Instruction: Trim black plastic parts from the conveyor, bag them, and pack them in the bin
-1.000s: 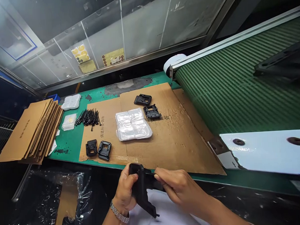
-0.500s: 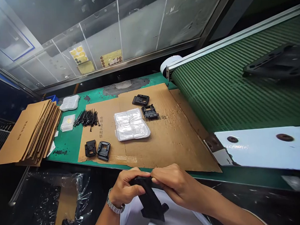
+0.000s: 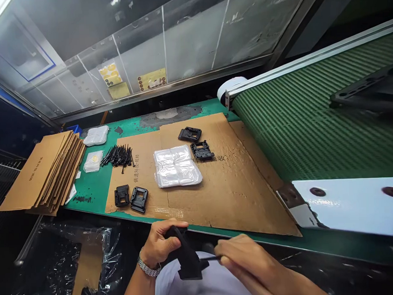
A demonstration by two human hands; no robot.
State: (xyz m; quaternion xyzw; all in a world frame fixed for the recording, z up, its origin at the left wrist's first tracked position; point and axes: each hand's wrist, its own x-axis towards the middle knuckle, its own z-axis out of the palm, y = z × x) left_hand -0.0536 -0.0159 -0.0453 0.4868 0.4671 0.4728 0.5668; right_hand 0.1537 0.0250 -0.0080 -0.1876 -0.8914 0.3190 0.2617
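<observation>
My left hand [image 3: 159,247], with a metal-band watch [image 3: 148,265] at its wrist, is closed round the upper end of a black plastic part [image 3: 189,261]. The part is held tilted in front of my body, past the table's near edge. My right hand [image 3: 245,260] is pinched on a thin dark rod [image 3: 213,258] that reaches to the lower right side of the part. My fingers hide the rod's other end, and I cannot tell whether it goes into the part.
A cardboard sheet [image 3: 234,206] bears a bundle of clear plastic bags [image 3: 176,167], several black plastic frames [image 3: 139,199] and a pile of thin black pieces [image 3: 119,155]. Stacked cardboard [image 3: 45,170] stands left. A green conveyor belt [image 3: 299,131] slopes at right, carrying a black part [image 3: 371,92].
My right hand has moved from the part's top end down and right, and now grips the thin rod. My left hand has shifted slightly left with the part. The view has shifted a little.
</observation>
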